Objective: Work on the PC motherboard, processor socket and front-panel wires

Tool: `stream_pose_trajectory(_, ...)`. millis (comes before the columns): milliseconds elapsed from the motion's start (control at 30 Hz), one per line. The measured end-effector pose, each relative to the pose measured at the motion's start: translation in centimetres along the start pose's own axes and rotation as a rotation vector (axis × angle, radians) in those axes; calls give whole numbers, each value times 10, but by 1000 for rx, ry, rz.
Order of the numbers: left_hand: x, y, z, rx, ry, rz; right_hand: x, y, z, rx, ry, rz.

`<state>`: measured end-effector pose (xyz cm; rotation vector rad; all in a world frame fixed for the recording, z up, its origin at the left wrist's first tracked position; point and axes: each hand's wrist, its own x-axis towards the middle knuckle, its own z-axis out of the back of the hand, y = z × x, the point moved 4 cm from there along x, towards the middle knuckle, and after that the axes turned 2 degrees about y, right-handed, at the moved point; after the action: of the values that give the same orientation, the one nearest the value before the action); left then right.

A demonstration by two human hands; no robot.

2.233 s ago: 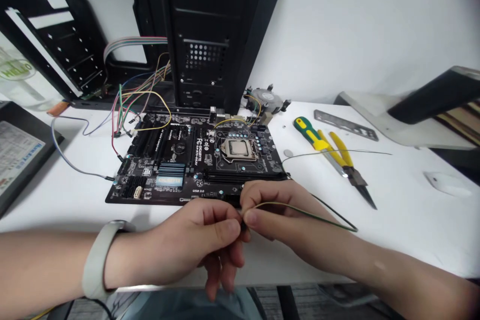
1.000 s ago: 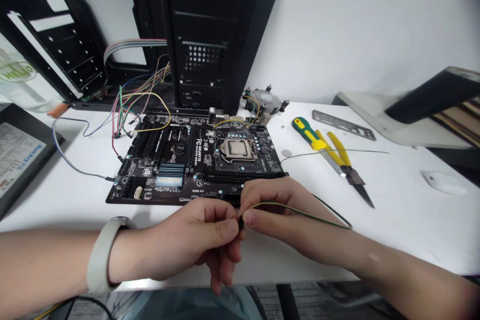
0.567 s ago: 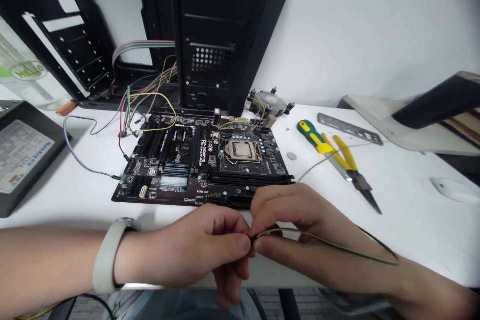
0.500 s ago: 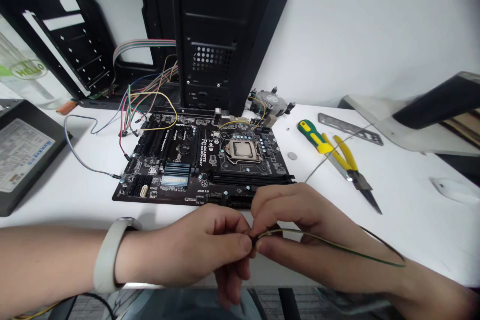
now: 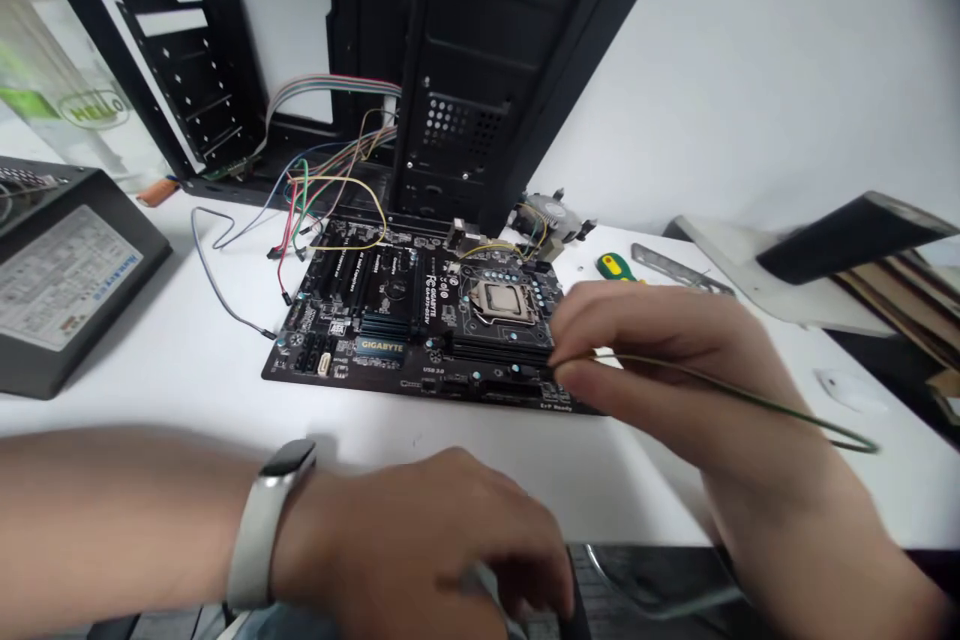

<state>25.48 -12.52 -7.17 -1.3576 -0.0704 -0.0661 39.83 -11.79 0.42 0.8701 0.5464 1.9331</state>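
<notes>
My right hand [image 5: 660, 370] pinches the end of a thin green-yellow cable [image 5: 750, 402] between thumb and fingers. That cable loops back over the hand toward the wrist; its tip is mostly hidden. The pinch is over the right front part of a dark Gigabyte motherboard [image 5: 420, 312], which lies flat with a silver processor [image 5: 504, 302] in its socket. Lower down, at the table's front edge, my left hand [image 5: 457, 530] shows its back, blurred, thumb and curved fingers apart, nothing visible in it. A watch with a pale band [image 5: 255, 540] is on the left wrist.
A black computer case [image 5: 480, 50] stands behind the board, with coloured wires [image 5: 360, 178] reaching toward it. A power supply [image 5: 82, 280] lies left, a cooler fan [image 5: 551, 215] behind. A green-yellow screwdriver handle [image 5: 615, 267], metal plate [image 5: 679, 268] and white mouse [image 5: 840, 385] are right.
My hands have parted. The left has let go of the cable end and dropped toward the table edge; the right has carried the cable up and right, over the board. The view has shifted.
</notes>
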Motion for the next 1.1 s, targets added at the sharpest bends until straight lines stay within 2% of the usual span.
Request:
stream_pose_trajectory(67,-6,-8,-11,628,-10,-248,8,3,-14,-81,50,17)
stream_pose_trajectory(133,-12,-10,-22,1103,-137,-389,14,4,-28,-145,71,33)
stream_pose_trajectory(167,-15,-9,-27,1254,-224,-404,16,4,-34,-158,69,39)
stream_pose_trajectory(233,-18,-2,-33,1408,-377,-316,20,2,-44,-163,68,48)
stream_pose_trajectory(333,-20,15,-37,1446,-432,-75,22,-3,-55,-198,88,61)
stream_pose_trajectory(433,-20,27,-38,1417,-444,48,22,-9,-62,-276,133,68)
stream_pose_trajectory(600,-16,29,-34,1363,-451,123,22,-17,-69,-341,168,80)
stream_pose_trajectory(700,-14,27,-32,1339,-417,149,22,-18,-71,-346,173,86)
stream_pose_trajectory(900,-14,24,-30,1336,-329,161,21,-16,-71,-362,180,94)
stream_pose_trajectory(1100,-14,24,-31,1340,-322,147,20,-14,-69,-394,158,80)
